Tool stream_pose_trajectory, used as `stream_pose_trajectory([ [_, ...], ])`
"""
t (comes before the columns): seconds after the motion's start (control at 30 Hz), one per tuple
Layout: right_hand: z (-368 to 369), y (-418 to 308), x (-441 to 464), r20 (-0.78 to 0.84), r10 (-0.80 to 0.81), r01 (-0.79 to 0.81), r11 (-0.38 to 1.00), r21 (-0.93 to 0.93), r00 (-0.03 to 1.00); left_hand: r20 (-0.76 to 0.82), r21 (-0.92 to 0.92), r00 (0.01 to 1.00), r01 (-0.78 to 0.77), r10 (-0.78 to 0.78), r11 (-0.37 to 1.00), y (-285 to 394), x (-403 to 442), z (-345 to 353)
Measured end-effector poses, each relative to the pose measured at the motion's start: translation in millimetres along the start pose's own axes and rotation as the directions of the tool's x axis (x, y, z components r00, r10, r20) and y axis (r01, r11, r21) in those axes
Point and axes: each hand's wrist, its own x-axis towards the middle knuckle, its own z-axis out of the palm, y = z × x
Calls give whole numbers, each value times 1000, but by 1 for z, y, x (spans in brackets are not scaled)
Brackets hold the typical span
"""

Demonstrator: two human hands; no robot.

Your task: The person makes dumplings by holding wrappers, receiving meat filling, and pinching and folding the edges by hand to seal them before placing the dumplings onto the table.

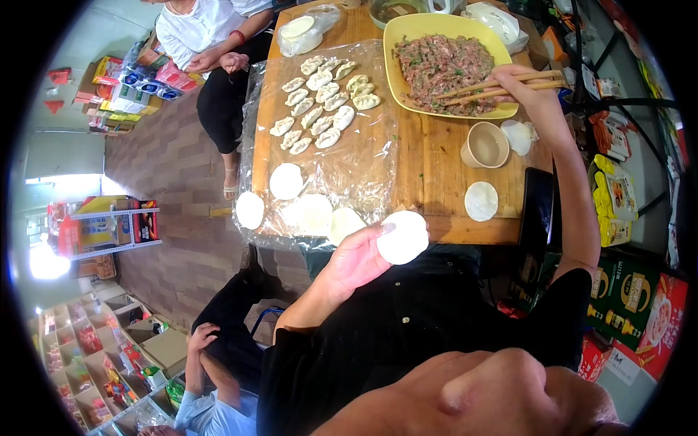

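Note:
My left hand (355, 263) holds a round white dumpling wrapper (404, 238) just past the table's near edge, thumb on top of it. Up at the right, my right hand (525, 87) grips a pair of wooden chopsticks (494, 91), their tips in the minced meat filling (443, 67). That filling, flecked with green, lies in a yellow square bowl (502, 110). Several folded dumplings (318, 104) sit in rows on clear plastic film (374, 156). Closer to me, loose wrappers (286, 181) lie flat on the film, and another wrapper (481, 201) rests on the bare wood.
A paper cup (485, 144) stands below the bowl, near a dark phone-like slab (536, 207) at the wooden table's (443, 190) right edge. Bagged wrappers (298, 29) lie at the far left corner. One person (211, 36) sits beyond the table, another (218, 378) at lower left.

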Motion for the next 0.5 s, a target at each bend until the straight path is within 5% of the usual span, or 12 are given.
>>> stream_pose_trajectory([
  [0.2,4,20,14,23,62,-64,992,108,998,-19,26,1000,-16,16,1000,5,1,8],
  [0.27,1,32,21,43,59,-70,942,329,997,-26,41,1000,-16,17,999,9,2,12],
  [0.5,-19,42,20,-19,26,-11,829,559,999,40,149,990,-138,133,979,28,17,28],
])
